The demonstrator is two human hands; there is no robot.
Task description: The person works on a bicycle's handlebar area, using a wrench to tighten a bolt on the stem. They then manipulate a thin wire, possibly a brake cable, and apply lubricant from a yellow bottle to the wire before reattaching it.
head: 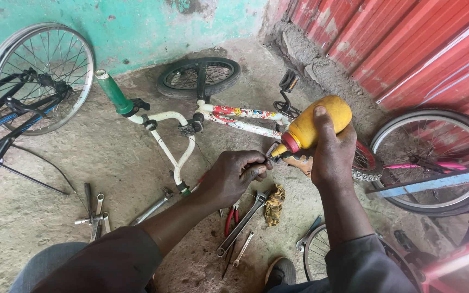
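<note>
Two hands, left hand (pixel 233 176) fingers hiding a small part beneath yellow bottle (pixel 313 126).

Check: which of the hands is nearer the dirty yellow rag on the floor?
Left. The left hand hovers just up-left of the dirty yellow rag; the right hand, gripping the yellow squeeze bottle, sits higher.

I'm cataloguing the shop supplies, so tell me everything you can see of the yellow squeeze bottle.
The yellow squeeze bottle looks like soft, grimy plastic, with a rounded body, a red collar and a thin nozzle. It is tipped down to the left, above the small white bicycle that lies on the concrete floor. The right hand wraps around it, thumb on top. Its nozzle tip meets a small part pinched in the left hand.
</note>
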